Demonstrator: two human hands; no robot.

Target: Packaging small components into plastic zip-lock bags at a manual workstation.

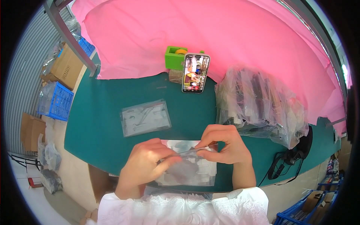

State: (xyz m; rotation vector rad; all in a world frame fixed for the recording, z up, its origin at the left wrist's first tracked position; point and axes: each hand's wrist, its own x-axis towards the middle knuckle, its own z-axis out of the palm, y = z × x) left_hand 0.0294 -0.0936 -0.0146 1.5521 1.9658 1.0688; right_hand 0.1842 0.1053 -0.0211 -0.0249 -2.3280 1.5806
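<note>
My left hand [147, 162] and my right hand [227, 145] pinch the upper edge of a small clear plastic bag [183, 169] between them, thumbs toward each other. The bag hangs over a pile of flat, pale packs [204, 174] in clear film at the table's near edge. What the bag holds is blurred; a greyish patch shows through it. Beyond my left hand, a flat clear pack with a pale sheet inside [146, 118] lies by itself on the green table [97, 123].
A large clear bag full of dark and pale items [258, 105] stands at the right. Farther back, a phone [195, 73] leans by a green tape dispenser [174, 58]. Pink cloth [150, 33] covers the back. A black strap and cable [290, 157] lie at the right edge.
</note>
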